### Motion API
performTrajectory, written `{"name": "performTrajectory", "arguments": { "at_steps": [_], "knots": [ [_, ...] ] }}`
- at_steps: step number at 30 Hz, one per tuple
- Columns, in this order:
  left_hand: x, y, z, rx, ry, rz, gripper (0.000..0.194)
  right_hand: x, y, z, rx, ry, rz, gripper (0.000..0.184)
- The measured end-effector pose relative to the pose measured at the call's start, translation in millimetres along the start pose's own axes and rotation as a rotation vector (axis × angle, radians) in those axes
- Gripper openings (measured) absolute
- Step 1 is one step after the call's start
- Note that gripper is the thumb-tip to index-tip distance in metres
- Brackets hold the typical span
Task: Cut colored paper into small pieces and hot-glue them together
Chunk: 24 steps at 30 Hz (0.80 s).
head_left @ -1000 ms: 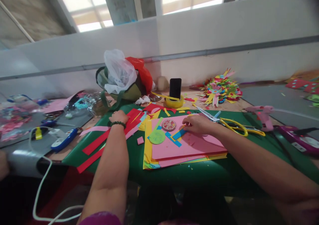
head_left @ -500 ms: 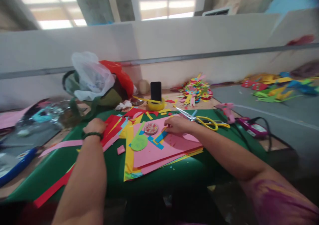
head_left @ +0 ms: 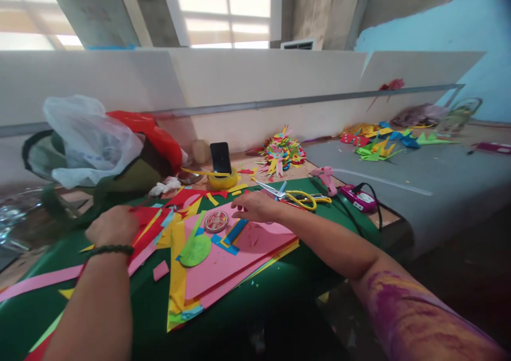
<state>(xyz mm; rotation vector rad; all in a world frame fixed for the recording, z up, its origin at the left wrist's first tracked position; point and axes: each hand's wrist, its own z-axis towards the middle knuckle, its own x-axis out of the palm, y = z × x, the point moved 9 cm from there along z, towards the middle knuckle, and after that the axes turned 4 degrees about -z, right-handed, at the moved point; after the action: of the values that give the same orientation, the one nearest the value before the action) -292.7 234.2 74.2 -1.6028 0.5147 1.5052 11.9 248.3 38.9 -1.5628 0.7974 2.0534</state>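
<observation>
I have raised the right hand (head_left: 257,206) slightly off the blue strip (head_left: 235,232), its grip now released, so the strip seems to lie free on the pink paper (head_left: 215,271). The left hand (head_left: 114,227) is at the red strips (head_left: 146,215); its grip I cannot tell.

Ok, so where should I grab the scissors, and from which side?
I'd take the scissors by the yellow handles, with the right hand, coming down from above and the right. The blades point away to the left, while the handles point right, and the large loop lies exposed. The glue gun sits just beyond, so probably avoid the far side.
</observation>
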Motion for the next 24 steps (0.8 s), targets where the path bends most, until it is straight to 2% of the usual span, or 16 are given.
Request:
{"name": "performTrajectory", "arguments": {
  "at_steps": [2, 6, 9, 10, 11, 13, 15, 17, 19, 24],
  "knots": [
    [-2.5, 1.5, -6.0, -0.051, 0.030, 0.145, 0.039, -1.4, 2.8, -0.4, -0.020, -0.027, 0.012, 0.020],
    [-18.4, -29.1, -30.8, 0.148, -0.053, 0.183, 0.046, -9.6, 7.9, -3.3, -0.034, -0.108, 0.036, 0.018],
    [-13.8, -55.6, -53.3, 0.331, -0.054, 0.062, 0.043, -21.9, 12.2, -8.0, -0.033, -0.203, 0.077, 0.023],
    [-7.2, -66.9, -61.7, 0.427, -0.009, -0.043, 0.037, -26.7, 13.1, -9.9, -0.034, -0.246, 0.129, 0.025],
    [3.7, -78.5, -71.2, 0.526, 0.094, -0.170, 0.030, -30.7, 13.1, -11.7, -0.033, -0.288, 0.208, 0.029],
    [29.9, -99.3, -93.9, 0.679, 0.396, -0.438, 0.030, -33.2, 8.9, -13.4, -0.010, -0.347, 0.454, 0.036],
    [47.5, -114.6, -117.0, 0.771, 0.644, -0.645, 0.035, -25.8, 5.0, -11.7, 0.022, -0.343, 0.684, 0.039],
    [60.2, -120.5, -130.0, 0.775, 0.737, -0.660, 0.035, -16.1, 5.4, -8.6, 0.033, -0.317, 0.806, 0.039],
    [66.5, -124.4, -138.2, 0.772, 0.788, -0.674, 0.037, -10.7, 6.9, -6.4, 0.027, -0.305, 0.835, 0.034],
    [71.9, -118.6, -134.6, 0.653, 0.932, -0.728, 0.035, -20.3, -12.1, -6.0, 0.037, -0.338, 0.902, 0.022]
  ]
}}
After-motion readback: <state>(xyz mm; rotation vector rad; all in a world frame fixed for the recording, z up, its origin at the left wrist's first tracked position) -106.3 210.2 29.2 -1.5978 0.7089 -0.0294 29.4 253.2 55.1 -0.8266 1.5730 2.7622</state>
